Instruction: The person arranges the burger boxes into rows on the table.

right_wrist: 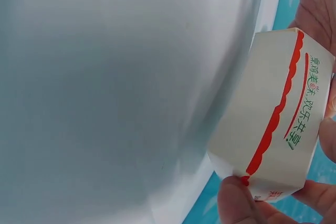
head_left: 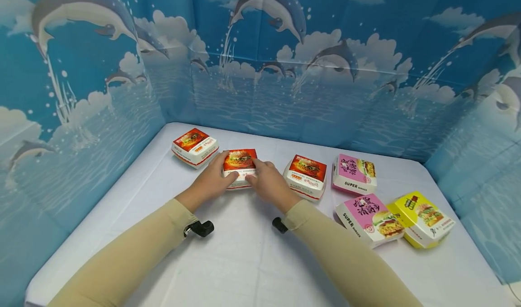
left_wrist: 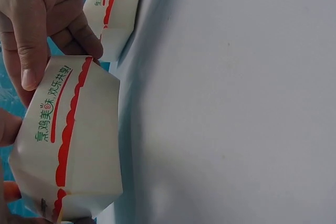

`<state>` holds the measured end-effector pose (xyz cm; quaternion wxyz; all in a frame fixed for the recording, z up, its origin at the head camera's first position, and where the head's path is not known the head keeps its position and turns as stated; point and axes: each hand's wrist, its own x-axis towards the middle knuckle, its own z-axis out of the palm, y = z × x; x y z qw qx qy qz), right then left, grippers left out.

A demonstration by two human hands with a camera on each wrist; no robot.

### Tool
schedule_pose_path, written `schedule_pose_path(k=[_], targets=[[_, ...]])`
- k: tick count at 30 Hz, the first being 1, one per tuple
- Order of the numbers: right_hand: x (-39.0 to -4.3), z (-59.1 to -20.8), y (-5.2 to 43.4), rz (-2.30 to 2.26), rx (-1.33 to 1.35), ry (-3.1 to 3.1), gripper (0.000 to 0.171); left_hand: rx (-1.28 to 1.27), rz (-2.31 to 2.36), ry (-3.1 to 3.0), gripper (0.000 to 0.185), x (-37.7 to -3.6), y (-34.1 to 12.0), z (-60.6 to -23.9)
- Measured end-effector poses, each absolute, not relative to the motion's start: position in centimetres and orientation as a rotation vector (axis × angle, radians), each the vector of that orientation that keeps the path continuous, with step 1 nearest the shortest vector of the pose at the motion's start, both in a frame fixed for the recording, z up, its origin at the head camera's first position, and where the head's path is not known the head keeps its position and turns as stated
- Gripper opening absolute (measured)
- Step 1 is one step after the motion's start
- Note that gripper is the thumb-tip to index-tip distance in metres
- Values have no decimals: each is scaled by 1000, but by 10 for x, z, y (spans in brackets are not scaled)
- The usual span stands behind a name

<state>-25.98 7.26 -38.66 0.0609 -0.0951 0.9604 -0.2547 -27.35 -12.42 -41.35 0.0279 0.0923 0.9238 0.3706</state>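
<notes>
In the head view both hands hold one red-and-white burger box (head_left: 240, 159) from its two sides, near the back middle of the table. My left hand (head_left: 210, 180) grips the left side with its thumb on the front of the lid. On the opposite side my right hand (head_left: 272, 182) grips the box, thumb also at the front. The left wrist view shows the white front of this burger box (left_wrist: 79, 129) with a red wavy stripe and green writing. The same burger box (right_wrist: 268, 114) is between fingers in the right wrist view. Its underside is hidden.
A matching red-and-white box (head_left: 195, 148) stands to the left, another (head_left: 306, 176) to the right. Farther right are two pink boxes, one behind (head_left: 355, 173) and one in front (head_left: 369, 219), beside a yellow box (head_left: 422, 219). Dolphin-print curtains (head_left: 260, 94) border the white table (head_left: 228, 262).
</notes>
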Motion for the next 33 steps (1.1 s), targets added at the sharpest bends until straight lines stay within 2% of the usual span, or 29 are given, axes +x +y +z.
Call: schedule_pose_path(k=[18, 33], targets=[[-231, -390, 78, -906, -396, 2861, 74, 456, 1130, 2743, 80, -244, -150, -405], [-217, -394, 78, -880, -426, 2822, 74, 448, 1097, 2661, 82, -230, -159, -408]])
